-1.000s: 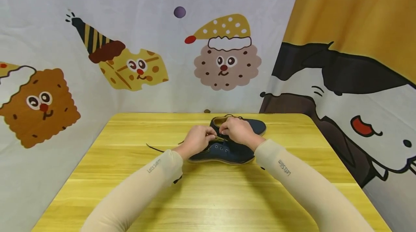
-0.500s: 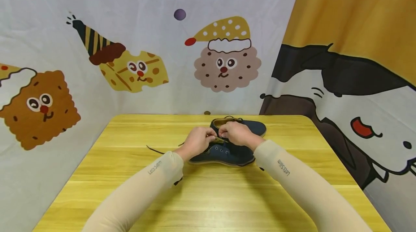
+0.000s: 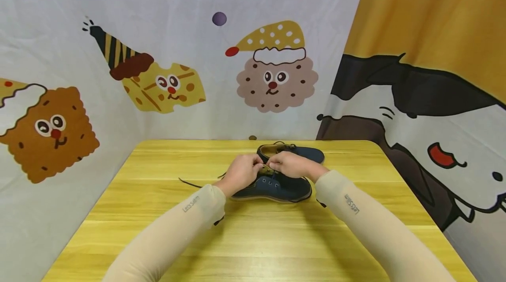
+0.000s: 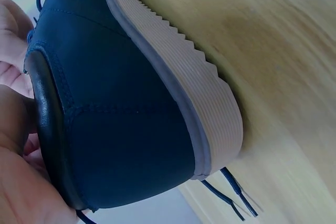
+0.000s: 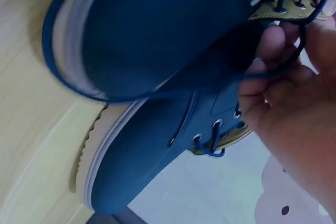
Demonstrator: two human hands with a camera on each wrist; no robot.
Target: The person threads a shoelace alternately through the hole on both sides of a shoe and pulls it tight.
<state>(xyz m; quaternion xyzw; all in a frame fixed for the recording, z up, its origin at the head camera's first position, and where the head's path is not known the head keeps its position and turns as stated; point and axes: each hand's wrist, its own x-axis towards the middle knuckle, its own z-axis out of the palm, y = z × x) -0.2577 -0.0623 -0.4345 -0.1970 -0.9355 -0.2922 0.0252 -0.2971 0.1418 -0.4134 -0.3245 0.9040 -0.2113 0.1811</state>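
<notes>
A dark blue lace-up shoe (image 3: 284, 189) with a pale ribbed sole stands on the table, toe to the right. My left hand (image 3: 239, 174) reaches over its collar and grips the far eyelet flap, whose khaki lining (image 5: 286, 1) shows. My right hand (image 3: 292, 164) has curled fingers close against that flap. A dark shoelace (image 5: 178, 93) loops round the toe and runs to the right fingers, which pinch it near the eyelets. In the left wrist view the shoe's heel (image 4: 131, 150) fills the middle, and the left fingertips are hidden behind the collar.
Behind it stands a second dark blue shoe (image 3: 312, 154) with laces, its toe also to the right. A loose lace end (image 3: 189, 182) trails left on the wooden table (image 3: 253, 242). A curtain with cartoon prints (image 3: 178, 23) hangs round the table.
My right hand has lowered slightly and come in against the eyelet flap; its forearm shifted a little right. The left hand keeps its place at the flap. The shoe has barely moved.
</notes>
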